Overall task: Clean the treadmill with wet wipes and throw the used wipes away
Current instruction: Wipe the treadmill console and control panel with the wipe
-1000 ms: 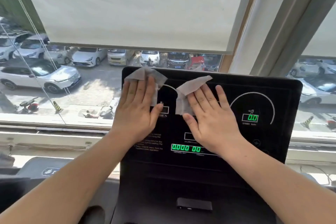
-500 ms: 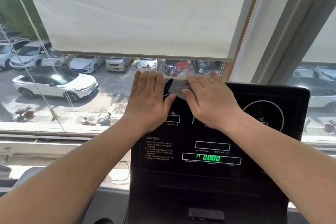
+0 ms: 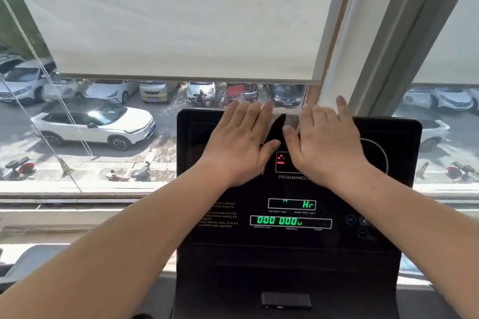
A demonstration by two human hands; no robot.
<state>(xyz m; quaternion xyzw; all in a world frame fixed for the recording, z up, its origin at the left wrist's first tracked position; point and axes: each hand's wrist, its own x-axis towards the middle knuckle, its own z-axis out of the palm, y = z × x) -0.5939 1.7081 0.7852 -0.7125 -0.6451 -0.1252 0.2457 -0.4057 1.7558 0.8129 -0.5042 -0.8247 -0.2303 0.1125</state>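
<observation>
Before a wide window [image 3: 103,137] stands a lit treadmill console [image 3: 298,254], where the left hand [image 3: 241,142] and right hand [image 3: 326,142], each grip apart and flat, press wet wipes [image 3: 273,119] at its top edge, likely to slip off behind.

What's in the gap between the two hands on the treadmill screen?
Head view: bare black console between the left hand and right hand, the left wipe and right wipe peeking from under them, red dots below.
</observation>
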